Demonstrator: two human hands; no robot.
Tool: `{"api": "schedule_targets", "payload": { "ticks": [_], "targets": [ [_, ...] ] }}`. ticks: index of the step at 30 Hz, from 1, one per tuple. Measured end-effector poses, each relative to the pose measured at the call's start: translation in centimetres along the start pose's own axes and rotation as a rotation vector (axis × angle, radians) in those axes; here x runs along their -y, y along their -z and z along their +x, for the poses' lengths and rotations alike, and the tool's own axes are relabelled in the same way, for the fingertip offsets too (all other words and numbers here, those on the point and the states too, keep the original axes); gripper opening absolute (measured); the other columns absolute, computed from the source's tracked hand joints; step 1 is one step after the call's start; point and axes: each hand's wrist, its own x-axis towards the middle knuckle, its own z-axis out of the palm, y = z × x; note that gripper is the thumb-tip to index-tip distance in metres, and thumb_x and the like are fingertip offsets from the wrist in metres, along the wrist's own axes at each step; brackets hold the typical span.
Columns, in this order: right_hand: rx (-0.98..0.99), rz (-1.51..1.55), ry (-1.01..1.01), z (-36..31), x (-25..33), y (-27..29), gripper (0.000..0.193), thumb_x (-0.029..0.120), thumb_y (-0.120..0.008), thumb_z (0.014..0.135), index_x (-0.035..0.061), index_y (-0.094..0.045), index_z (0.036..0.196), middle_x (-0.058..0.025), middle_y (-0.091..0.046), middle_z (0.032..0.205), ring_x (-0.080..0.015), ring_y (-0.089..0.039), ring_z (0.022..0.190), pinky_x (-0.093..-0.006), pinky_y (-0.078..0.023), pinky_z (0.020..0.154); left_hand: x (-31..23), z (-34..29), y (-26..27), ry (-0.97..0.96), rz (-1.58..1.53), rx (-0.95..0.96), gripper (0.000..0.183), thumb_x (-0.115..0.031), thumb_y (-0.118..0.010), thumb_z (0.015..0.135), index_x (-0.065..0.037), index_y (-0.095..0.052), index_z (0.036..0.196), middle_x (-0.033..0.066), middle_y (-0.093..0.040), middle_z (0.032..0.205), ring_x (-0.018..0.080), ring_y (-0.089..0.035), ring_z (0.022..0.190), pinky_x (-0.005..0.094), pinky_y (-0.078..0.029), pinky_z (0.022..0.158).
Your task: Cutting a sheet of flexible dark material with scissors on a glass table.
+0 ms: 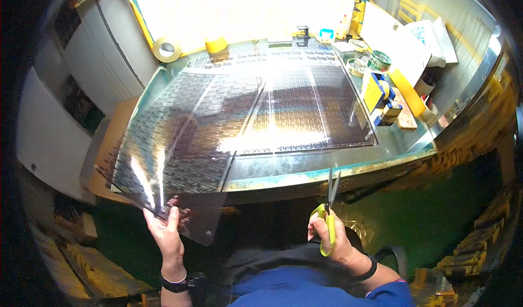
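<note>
My left hand (165,232) pinches the near edge of a large dark, see-through film sheet (190,163) covered in fine printed patterns. The sheet's near corner hangs past the table's front edge, and its far part lies over the table. In my right hand (339,240) is a pair of scissors (325,220) with yellow-green handles. Their blades point away from me and stand slightly apart, clear of the film. Another patterned film (305,108) lies flat on the glass-topped table (294,168), reflecting bright light.
A roll of tape (166,50) and a yellow roll (216,44) stand along the back edge. At the right are a blue tape dispenser (376,92), a green tape roll (379,61) and small bottles (343,26). White cabinets (101,43) border the left side.
</note>
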Motion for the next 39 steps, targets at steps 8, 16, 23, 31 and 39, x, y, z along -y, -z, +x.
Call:
{"api": "schedule_targets", "payload": {
  "ticks": [8, 16, 23, 31, 39],
  "targets": [
    [-0.301, 0.118, -0.059, 0.7, 0.8, 1.6, 0.02, 0.021, -0.05, 0.086, 0.001, -0.048, 0.085, -0.0112, -0.058, 0.083, -0.0118, -0.054, 0.065, -0.0247, -0.047, 0.059, -1.0, 5.6, 4.9, 0.238, -0.159, 0.144, 0.041, 0.0, -0.05, 0.082, -0.008, -0.037, 0.12, 0.0066, -0.057, 0.091, 0.0126, -0.056, 0.07, 0.0262, -0.05, 0.057],
    [-0.461, 0.22, 0.035, 2.0, 1.8, 2.0, 0.019, 0.003, -0.062, 0.076, 0.0054, -0.044, 0.081, -0.0116, -0.059, 0.08, -0.0136, -0.059, 0.063, -0.0227, -0.049, 0.054, -1.4, 9.1, 9.4, -0.353, 0.805, -0.201, 0.046, -0.012, -0.057, 0.082, -0.001, -0.039, 0.123, 0.0115, -0.047, 0.117, 0.0186, -0.047, 0.102, 0.0302, -0.04, 0.083],
    [-0.34, 0.167, -0.035, 3.0, 1.5, -0.5, 0.017, 0.006, -0.062, 0.077, 0.0053, -0.045, 0.079, -0.0084, -0.058, 0.075, -0.0138, -0.06, 0.063, -0.0225, -0.05, 0.053, -5.2, 0.4, -4.2, -0.155, 0.36, 1.021, 0.003, -0.004, -0.064, 0.072, -0.001, -0.065, 0.074, 0.0092, -0.063, 0.068, 0.0147, -0.06, 0.06, 0.0247, -0.046, 0.056],
    [-0.148, 0.113, -0.225, -1.3, 0.8, 0.3, 0.029, 0.029, -0.045, 0.089, 0.0, -0.047, 0.093, -0.0106, -0.057, 0.083, -0.0118, -0.054, 0.069, -0.0227, -0.045, 0.057, 2.8, -6.0, -12.4, 0.863, -0.374, 0.924, 0.029, -0.022, -0.05, 0.086, 0.004, -0.054, 0.1, 0.0101, -0.06, 0.08, 0.0134, -0.059, 0.066, 0.0222, -0.047, 0.05],
    [0.06, -0.015, -0.568, -4.4, 1.5, 0.6, 0.031, 0.035, -0.046, 0.088, 0.0039, -0.048, 0.084, -0.0023, -0.049, 0.07, -0.0081, -0.049, 0.059, -0.0219, -0.044, 0.052, 2.8, -5.7, -15.1, 0.914, -0.458, 0.729, 0.022, -0.024, -0.053, 0.084, -0.003, -0.058, 0.089, 0.005, -0.059, 0.071, 0.0105, -0.056, 0.057, 0.0197, -0.042, 0.045]
  ]
}}
